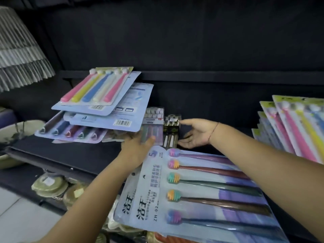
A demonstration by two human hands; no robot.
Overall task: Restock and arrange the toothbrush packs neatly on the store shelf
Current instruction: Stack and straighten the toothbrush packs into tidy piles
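Flanking black pack's (171, 131) right side, rt hand (194, 134)

This is a shop: a dark display shelf (70, 153) carries heaps of carded toothbrush packs (98, 95), their backing cards printed with a barcode (122, 123). At the right stands a row of identical packs (298, 130), and wrapped round goods (50, 185) fill the level below.

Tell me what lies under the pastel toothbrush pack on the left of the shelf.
A face-down pack showing a barcode lies directly under the pastel pack. Below that is a dark-handled brush pack. Their upper parts are covered.
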